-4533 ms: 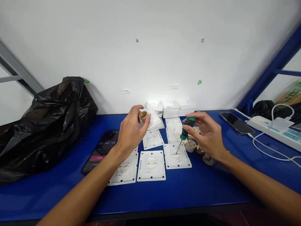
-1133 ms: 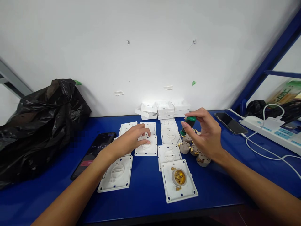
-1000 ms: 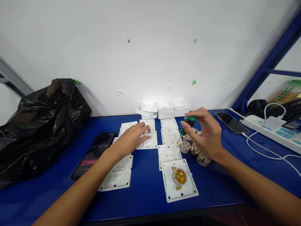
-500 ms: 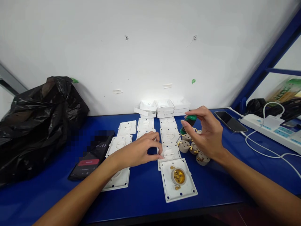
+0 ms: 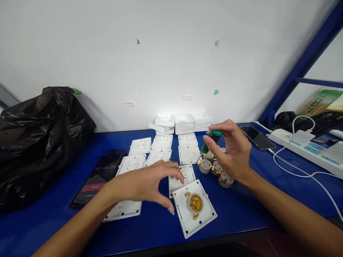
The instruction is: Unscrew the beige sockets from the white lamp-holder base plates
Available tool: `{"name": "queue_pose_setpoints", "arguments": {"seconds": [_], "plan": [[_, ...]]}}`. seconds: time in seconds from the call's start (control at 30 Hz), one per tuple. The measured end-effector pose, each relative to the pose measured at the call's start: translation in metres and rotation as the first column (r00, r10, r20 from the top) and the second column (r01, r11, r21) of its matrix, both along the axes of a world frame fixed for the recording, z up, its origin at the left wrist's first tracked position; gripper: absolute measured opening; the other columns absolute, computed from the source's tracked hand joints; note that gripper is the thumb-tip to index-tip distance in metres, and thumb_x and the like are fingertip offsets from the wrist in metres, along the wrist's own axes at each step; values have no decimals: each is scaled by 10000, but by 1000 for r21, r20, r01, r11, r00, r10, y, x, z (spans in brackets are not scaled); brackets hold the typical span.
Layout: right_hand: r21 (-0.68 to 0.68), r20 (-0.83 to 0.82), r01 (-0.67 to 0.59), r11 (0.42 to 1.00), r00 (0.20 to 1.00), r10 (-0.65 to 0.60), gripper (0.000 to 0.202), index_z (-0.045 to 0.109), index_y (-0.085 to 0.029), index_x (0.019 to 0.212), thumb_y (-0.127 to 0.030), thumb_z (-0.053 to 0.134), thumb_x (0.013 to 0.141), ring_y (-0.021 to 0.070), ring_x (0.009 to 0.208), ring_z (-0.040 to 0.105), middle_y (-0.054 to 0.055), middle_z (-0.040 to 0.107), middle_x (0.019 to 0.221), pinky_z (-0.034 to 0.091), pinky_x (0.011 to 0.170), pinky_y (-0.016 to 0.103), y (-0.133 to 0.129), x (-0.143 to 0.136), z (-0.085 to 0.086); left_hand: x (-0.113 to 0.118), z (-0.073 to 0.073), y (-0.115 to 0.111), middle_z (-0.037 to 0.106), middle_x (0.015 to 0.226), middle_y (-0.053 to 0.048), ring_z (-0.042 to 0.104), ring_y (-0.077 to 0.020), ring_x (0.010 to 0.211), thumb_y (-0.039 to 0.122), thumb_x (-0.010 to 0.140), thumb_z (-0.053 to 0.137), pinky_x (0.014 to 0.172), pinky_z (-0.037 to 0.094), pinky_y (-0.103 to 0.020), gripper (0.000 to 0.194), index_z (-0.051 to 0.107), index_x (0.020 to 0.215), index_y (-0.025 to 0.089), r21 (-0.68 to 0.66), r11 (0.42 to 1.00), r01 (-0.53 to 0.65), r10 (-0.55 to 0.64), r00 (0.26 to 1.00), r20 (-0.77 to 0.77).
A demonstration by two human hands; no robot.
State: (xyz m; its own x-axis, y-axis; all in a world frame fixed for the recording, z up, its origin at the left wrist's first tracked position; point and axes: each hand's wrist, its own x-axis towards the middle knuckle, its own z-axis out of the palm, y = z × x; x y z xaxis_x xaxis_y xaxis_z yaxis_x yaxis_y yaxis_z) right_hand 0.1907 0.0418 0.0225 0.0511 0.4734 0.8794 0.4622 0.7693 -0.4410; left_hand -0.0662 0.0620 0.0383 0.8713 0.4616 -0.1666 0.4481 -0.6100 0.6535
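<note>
Compared w/ 0.5 s earlier, we see the L hand (image 5: 144,180) shifted nearer the front edge and spread wider, and the socket plate (image 5: 180,210) turned a little anticlockwise. This white plate lies flat on the blue table (image 5: 158,237), nearest us, R of centre; a round brass-lined socket (image 5: 195,203) shows at its middle, w/ a brass tab on either side. We note the L hand open, holding nothing: thumb tip just beside the plate's L edge, index tip over the plain plate (image 5: 177,182) behind; contact we can't tell.

The R hand (image 5: 234,153) grips a green-and-black screwdriver (image 5: 211,140) btwn thumb & fingers, shaft tilted down-L. Below it we find a cluster of grey round sockets (image 5: 205,166) w/ brass tabs.

Further out, we have more white plates (image 5: 189,159) in rows and stacked white boxes (image 5: 183,123) against the wall (image 5: 171,64). Far L: a phone (image 5: 88,194) reading 00:45:03, then a black bag (image 5: 43,142). Far R: a second phone (image 5: 258,138) & a white power strip (image 5: 302,146).
</note>
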Motion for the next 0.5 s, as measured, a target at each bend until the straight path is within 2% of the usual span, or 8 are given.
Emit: {"name": "queue_pose_setpoints", "arguments": {"seconds": [0.1, 0.23, 0.33, 0.5], "plan": [[-3, 11, 1, 1000, 1000, -1, 217, 658, -262, 1089, -158, 711, 907, 179, 779, 579, 11, 607, 890, 491, 724, 394, -1, 0, 1, 10, -3, -6, 683, 1028, 6, 566, -248, 1001, 536, 867, 797, 849, 433, -328, 337, 696, 1087, 301, 88, 996, 13, -10, 999, -39], [5, 35, 6, 1000, 999, -6, 205, 652, -260, 1090, -164, 702, 916, 177, 779, 579, 7, 603, 884, 497, 719, 385, -2, 1, 2, 28, -9, -13, 640, 764, 21, 573, -227, 851, 501, 927, 748, 744, 405, -308, 266, 670, 927, 247, 261, 965, 15, -2, 999, -51], [24, 46, 2, 1000, 999, -3, 208, 649, -254, 1094, -158, 699, 916, 178, 787, 587, 4, 601, 880, 503, 716, 379, -1, 2, 2, 41, -16, -19, 601, 627, 29, 580, -218, 711, 541, 953, 698, 758, 404, -341, 363, 624, 810, 216, 460, 887, 26, 1, 998, -58], [39, 44, -12, 999, 999, 10, 211, 653, -229, 1092, -136, 703, 909, 177, 790, 585, 12, 604, 886, 509, 726, 385, -1, 2, 3, 57, -28, -33, 632, 574, 25, 611, -221, 565, 587, 991, 613, 838, 443, -414, 422, 628, 834, 196, 683, 729, 35, 39, 995, -93]]}}
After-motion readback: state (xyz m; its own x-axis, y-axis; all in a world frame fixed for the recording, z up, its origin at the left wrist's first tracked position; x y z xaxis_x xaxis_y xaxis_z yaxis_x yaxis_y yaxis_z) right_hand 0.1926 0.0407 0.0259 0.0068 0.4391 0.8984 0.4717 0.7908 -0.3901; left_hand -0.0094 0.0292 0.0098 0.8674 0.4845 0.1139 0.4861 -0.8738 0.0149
